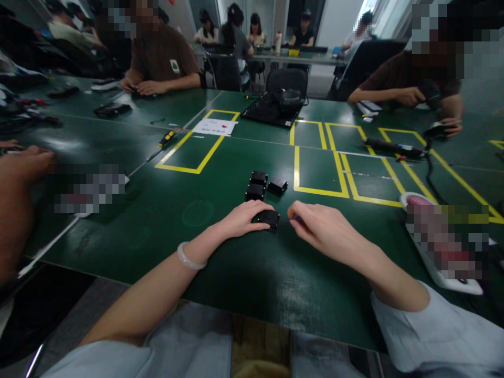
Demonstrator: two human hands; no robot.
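Note:
On the green table, my left hand (248,216) has its fingers and thumb around a small black block (268,219). Just right of it, my right hand (315,223) hovers with its fingers curled and thumb pressed in; whatever may be between the fingertips is hidden. Beyond my left hand, two similar black blocks (257,185) sit in a row, one behind the other. A third black block (277,186) lies apart, to their right. The blocks' small details are too blurred to make out.
Yellow tape outlines (321,193) mark the green table (220,283). A yellow-black screwdriver (167,138) and a paper sheet (214,126) lie ahead left; a black flat case (271,110) is at the back. A white-edged tray (433,268) stands right. A co-worker's hand (23,168) reaches in left.

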